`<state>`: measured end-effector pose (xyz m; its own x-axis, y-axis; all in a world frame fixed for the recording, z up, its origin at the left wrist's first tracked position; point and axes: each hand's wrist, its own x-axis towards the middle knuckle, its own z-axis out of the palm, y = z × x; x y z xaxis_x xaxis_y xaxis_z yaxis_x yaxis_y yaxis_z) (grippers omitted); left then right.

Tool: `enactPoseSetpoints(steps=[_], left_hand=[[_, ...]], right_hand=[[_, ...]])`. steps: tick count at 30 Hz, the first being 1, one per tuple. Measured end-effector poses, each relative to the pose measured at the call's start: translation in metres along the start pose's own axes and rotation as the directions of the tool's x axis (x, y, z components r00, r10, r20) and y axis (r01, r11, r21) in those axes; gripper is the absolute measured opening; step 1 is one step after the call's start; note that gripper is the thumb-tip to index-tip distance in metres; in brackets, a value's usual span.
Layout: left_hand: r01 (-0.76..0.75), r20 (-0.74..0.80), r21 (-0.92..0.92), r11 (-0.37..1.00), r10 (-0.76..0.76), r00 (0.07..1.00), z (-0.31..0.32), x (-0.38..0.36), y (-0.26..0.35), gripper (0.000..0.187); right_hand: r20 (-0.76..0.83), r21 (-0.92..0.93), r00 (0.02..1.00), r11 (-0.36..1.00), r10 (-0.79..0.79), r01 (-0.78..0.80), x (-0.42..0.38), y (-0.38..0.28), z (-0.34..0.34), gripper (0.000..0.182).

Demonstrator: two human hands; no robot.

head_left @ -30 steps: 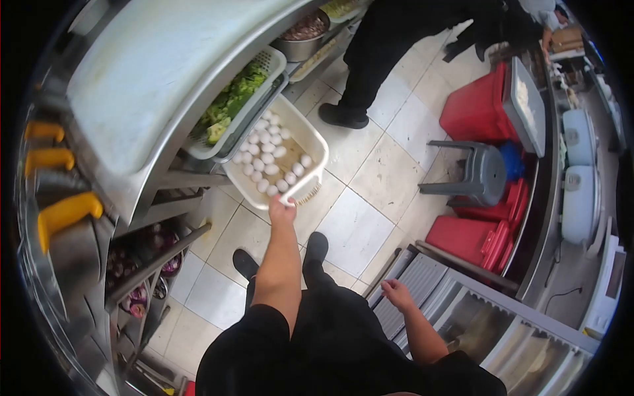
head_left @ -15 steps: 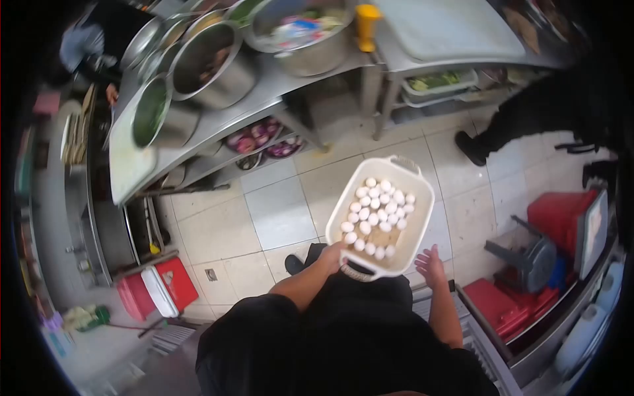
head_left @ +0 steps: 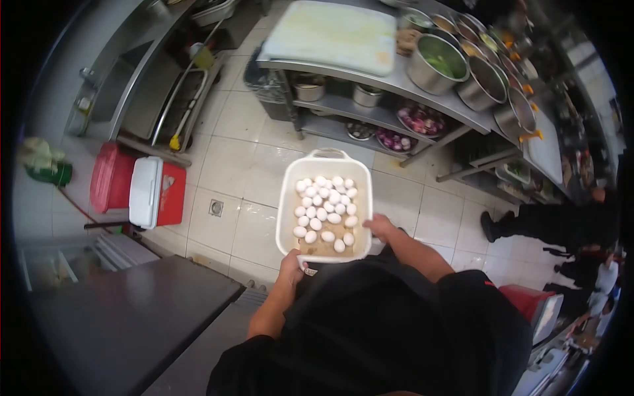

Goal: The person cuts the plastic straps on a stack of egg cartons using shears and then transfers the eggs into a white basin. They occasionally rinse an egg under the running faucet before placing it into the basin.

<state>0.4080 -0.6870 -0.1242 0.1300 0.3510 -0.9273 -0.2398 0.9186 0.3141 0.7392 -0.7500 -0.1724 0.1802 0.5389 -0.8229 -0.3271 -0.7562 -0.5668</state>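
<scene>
A white plastic tub [head_left: 284, 211] with handle openings at both ends is held level in front of my body. Many white eggs [head_left: 321, 204] lie in it, mostly toward its far and middle part; brownish stains show on the bare bottom near me. My left hand [head_left: 291, 266] grips the near left corner of the tub beside the handle. On the opposite side, my right hand [head_left: 380, 228] is closed on the right rim, its fingertips partly hidden behind the wall.
A steel worktable with a cutting board [head_left: 333, 36], pots [head_left: 437, 66] and onions [head_left: 421, 119] below stands ahead. A red cooler [head_left: 172, 195] sits at left, near a floor drain [head_left: 215, 208]. A person in dark clothes [head_left: 555, 224] stands at right.
My view and body have turned left, toward the cooler side. My right hand, open and apart from the tub before, has come onto its right rim. My left hand still grips the tub.
</scene>
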Motion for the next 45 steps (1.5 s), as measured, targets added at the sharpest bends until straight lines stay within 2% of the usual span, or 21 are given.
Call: enactPoseSetpoints(steps=[1,2,3,4,6,9,13,15,17,18,19,20,22,25,27,30,32,34,40,44,45], left_hand=[[0.024,-0.027,-0.079,0.997,-0.026,0.999,-0.004,-0.013,0.02,0.016],[-0.009,-0.03,-0.149,0.989,0.004,1.0,-0.007,-0.023,0.04,0.017],[-0.04,-0.038,-0.218,0.975,0.032,0.999,-0.016,-0.031,0.052,0.018],[-0.068,-0.051,-0.277,0.958,0.056,0.997,-0.032,-0.037,0.061,0.019],[-0.099,-0.034,-0.306,0.947,0.093,0.995,-0.056,-0.039,0.094,0.023],[-0.299,-0.115,-0.217,0.929,0.279,0.953,-0.038,-0.069,0.164,0.026],[-0.401,-0.093,-0.186,0.897,0.39,0.916,-0.036,-0.092,0.251,0.026],[-0.389,-0.054,-0.175,0.905,0.385,0.921,-0.037,-0.082,0.3,0.024],[-0.412,-0.014,-0.167,0.896,0.416,0.909,-0.028,-0.071,0.348,0.025],[-0.43,0.021,-0.164,0.888,0.438,0.899,-0.022,-0.066,0.372,0.026],[-0.452,-0.005,-0.157,0.878,0.457,0.889,-0.007,-0.073,0.397,0.027],[-0.406,-0.069,-0.157,0.9,0.4,0.914,0.002,-0.085,0.413,0.029],[-0.433,-0.096,-0.163,0.886,0.423,0.901,0.018,-0.09,0.457,0.031],[-0.465,-0.018,-0.209,0.861,0.472,0.882,0.007,-0.062,0.518,0.035],[-0.538,-0.034,-0.216,0.815,0.544,0.838,0.027,-0.082,0.548,0.036],[-0.602,-0.015,-0.195,0.774,0.612,0.791,0.048,-0.102,0.62,0.037],[-0.621,0.039,-0.169,0.765,0.635,0.772,0.045,-0.091,0.671,0.037],[-0.61,-0.008,-0.152,0.778,0.616,0.788,0.04,-0.089,0.704,0.038],[-0.624,0.024,-0.07,0.778,0.627,0.779,0.089,-0.087,0.873,0.041],[-0.591,0.047,-0.02,0.807,0.591,0.805,0.092,-0.056,0.962,0.044],[-0.618,0.027,-0.023,0.786,0.619,0.785,0.101,-0.05,0.983,0.045]], right_hand=[[0.046,-0.048,0.998,0.998,-0.048,0.05,0.013,-0.029,0.022,0.04],[0.047,-0.236,0.987,0.958,-0.155,0.161,0.002,-0.075,0.047,0.037],[0.08,-0.38,0.991,0.916,-0.108,0.131,0.008,-0.103,0.07,0.035],[0.116,-0.276,0.971,0.933,-0.207,0.231,0.004,-0.114,0.097,0.041],[0.159,-0.229,0.963,0.941,-0.217,0.25,-0.002,-0.148,0.135,0.042],[0.185,-0.203,0.952,0.939,-0.243,0.279,-0.011,-0.214,0.174,0.04],[0.248,0.015,0.882,0.911,-0.402,0.411,-0.002,-0.267,0.227,0.035],[0.231,-0.068,0.877,0.892,-0.422,0.447,0.008,-0.308,0.245,0.031],[0.194,-0.027,0.855,0.869,-0.48,0.494,0.005,-0.358,0.266,0.029],[0.189,-0.079,0.85,0.855,-0.492,0.512,0.014,-0.381,0.273,0.031],[0.178,-0.094,0.833,0.834,-0.523,0.544,0.024,-0.406,0.284,0.031],[0.176,-0.118,0.831,0.826,-0.528,0.551,0.03,-0.42,0.293,0.031],[0.216,-0.061,0.826,0.837,-0.52,0.543,0.048,-0.469,0.312,0.027],[0.284,-0.033,0.793,0.821,-0.539,0.569,0.058,-0.535,0.342,0.026],[0.319,0.018,0.761,0.806,-0.566,0.592,0.061,-0.577,0.362,0.025],[0.318,-0.029,0.758,0.793,-0.569,0.608,0.079,-0.647,0.394,0.025],[0.339,0.038,0.739,0.793,-0.582,0.608,0.096,-0.69,0.421,0.027],[0.395,0.124,0.713,0.803,-0.579,0.583,0.109,-0.72,0.444,0.03],[0.313,0.119,0.719,0.776,-0.621,0.619,0.149,-0.857,0.502,0.032],[0.324,0.167,0.731,0.797,-0.6,0.58,0.207,-0.912,0.541,0.035],[0.326,0.195,0.734,0.802,-0.596,0.565,0.223,-0.93,0.549,0.035]])
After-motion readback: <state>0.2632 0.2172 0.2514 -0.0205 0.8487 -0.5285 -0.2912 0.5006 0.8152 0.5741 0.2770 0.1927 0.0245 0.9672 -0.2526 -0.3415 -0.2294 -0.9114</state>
